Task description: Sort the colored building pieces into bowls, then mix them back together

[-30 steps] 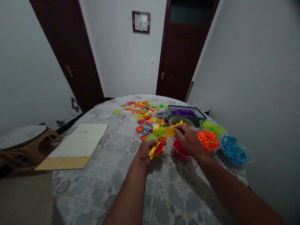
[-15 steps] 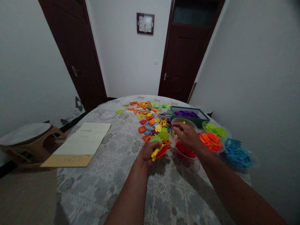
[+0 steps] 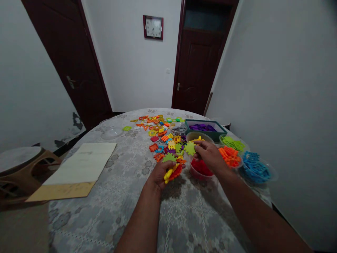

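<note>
My left hand (image 3: 159, 173) is closed around several plastic building pieces (image 3: 172, 173), yellow and orange-red, with a light green toothed piece by its thumb. Pinched in my right hand (image 3: 210, 154) is a flat light green toothed building piece (image 3: 190, 148). That hand hovers over the tub of red pieces (image 3: 201, 168) and in front of the tub of yellow pieces (image 3: 199, 137). Just beyond my left hand, mixed building pieces (image 3: 158, 140) lie scattered on the patterned tablecloth (image 3: 126, 186).
At the right stand tubs of orange pieces (image 3: 229, 156), green pieces (image 3: 233, 143) and blue pieces (image 3: 256, 168). A green box (image 3: 218, 133) holds purple pieces. Grey pieces (image 3: 179, 128) fill another tub. Open paper (image 3: 80, 163) lies at the left, near a clear lid (image 3: 112, 133).
My right hand has come away from the yellow tub, and a light green toothed piece now shows in its fingers. My left hand keeps its pieces. The whole view has shifted slightly.
</note>
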{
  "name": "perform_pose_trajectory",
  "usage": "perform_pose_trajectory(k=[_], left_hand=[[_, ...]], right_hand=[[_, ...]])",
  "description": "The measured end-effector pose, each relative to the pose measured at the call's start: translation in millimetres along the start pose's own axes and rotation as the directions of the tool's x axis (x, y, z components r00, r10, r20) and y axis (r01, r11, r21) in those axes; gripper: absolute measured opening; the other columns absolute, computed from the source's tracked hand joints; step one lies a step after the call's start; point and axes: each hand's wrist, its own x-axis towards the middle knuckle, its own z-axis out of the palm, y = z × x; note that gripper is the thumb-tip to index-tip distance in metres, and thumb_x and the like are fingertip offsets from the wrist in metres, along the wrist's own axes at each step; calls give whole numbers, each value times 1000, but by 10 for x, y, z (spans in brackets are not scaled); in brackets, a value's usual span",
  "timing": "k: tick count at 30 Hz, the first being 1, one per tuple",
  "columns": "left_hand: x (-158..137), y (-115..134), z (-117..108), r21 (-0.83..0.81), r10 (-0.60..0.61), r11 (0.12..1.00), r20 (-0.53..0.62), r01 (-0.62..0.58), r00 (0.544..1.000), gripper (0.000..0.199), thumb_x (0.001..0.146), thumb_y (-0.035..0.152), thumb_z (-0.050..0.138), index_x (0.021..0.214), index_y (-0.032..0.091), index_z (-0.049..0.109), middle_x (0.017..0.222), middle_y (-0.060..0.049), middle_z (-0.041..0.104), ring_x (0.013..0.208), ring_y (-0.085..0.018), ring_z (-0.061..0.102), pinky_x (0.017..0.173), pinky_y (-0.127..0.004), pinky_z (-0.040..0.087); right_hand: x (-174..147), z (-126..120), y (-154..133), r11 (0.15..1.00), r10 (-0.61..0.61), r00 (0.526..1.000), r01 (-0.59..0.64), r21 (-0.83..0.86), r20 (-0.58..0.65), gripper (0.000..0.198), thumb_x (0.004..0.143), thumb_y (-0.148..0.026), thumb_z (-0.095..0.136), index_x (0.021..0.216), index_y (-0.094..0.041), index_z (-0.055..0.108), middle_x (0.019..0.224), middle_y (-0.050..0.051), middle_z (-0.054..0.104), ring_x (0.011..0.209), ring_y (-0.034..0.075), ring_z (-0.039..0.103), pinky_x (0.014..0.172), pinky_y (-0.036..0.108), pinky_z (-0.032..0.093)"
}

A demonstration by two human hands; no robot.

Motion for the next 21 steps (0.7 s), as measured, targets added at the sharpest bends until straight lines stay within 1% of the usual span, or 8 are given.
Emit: perform_pose_trajectory(k=[4, 7, 9, 12, 14, 17, 19, 21], left_hand=[[35, 8, -20, -4, -51, 999, -53, 51, 997, 37, 75, 7, 72, 112, 10, 70, 94, -16, 82, 78, -30, 82, 61, -31, 64], [38, 36, -14, 0, -69, 998, -86, 69, 994, 22, 83, 12, 73, 105, 10, 70, 96, -19, 82, 78, -29, 82, 64, -32, 66], [22, 63, 15, -4, -72, 997, -106, 72, 992, 17, 88, 15, 73, 104, 11, 70, 99, -18, 82, 78, -28, 82, 64, -33, 66], [-16, 103, 78, -16, -86, 996, -132, 85, 988, 19, 95, 21, 70, 112, 12, 70, 100, -16, 82, 75, -28, 81, 59, -32, 65], [-35, 120, 113, -23, -92, 996, -138, 90, 986, 22, 97, 25, 69, 115, 13, 70, 98, -15, 82, 73, -28, 81, 54, -31, 64], [-40, 130, 126, -27, -100, 995, -134, 97, 986, 24, 100, 30, 66, 115, 12, 70, 95, -15, 82, 70, -28, 81, 51, -30, 63], [-25, 130, 107, -19, -103, 995, -129, 101, 986, 28, 102, 36, 64, 113, 12, 70, 92, -16, 82, 68, -29, 81, 48, -31, 62], [-2, 125, 73, -20, -100, 995, -113, 98, 989, 35, 103, 44, 62, 115, 12, 69, 90, -15, 82, 67, -29, 80, 44, -30, 61]], right_hand=[[-109, -98, 94, 1000, 9, 1000, -9, 26, 26, 38, 91, -27, 61, 128, -18, 69, 84, 5, 76, 68, 19, 75, 60, 30, 64], [-151, -229, 177, 997, -67, 997, 68, -26, 41, 40, 93, -28, 59, 130, -18, 68, 85, 4, 76, 69, 19, 74, 63, 31, 63], [-87, -423, 212, 983, -136, 991, 137, -124, 11, 39, 93, -31, 60, 129, -18, 69, 91, 6, 78, 74, 19, 75, 67, 32, 63], [151, -886, 224, 925, -220, 970, 172, -340, -107, 38, 92, -33, 60, 124, -18, 72, 106, 8, 80, 87, 20, 76, 76, 32, 62], [361, -1234, 218, 880, -232, 950, 113, -461, -211, 39, 91, -32, 58, 124, -17, 74, 109, 9, 81, 90, 20, 76, 80, 32, 61], [642, -1652, 233, 845, -204, 921, -6, -535, -333, 40, 87, -27, 59, 120, -12, 77, 100, 12, 81, 88, 23, 76, 79, 34, 60], [764, -1817, 271, 817, -183, 905, -76, -572, -383, 36, 82, -25, 63, 111, -12, 80, 91, 13, 81, 88, 25, 76, 80, 35, 58], [829, -1902, 324, 785, -170, 893, -133, -605, -417, 30, 78, -22, 65, 101, -13, 82, 87, 14, 81, 90, 27, 76, 84, 36, 57]])
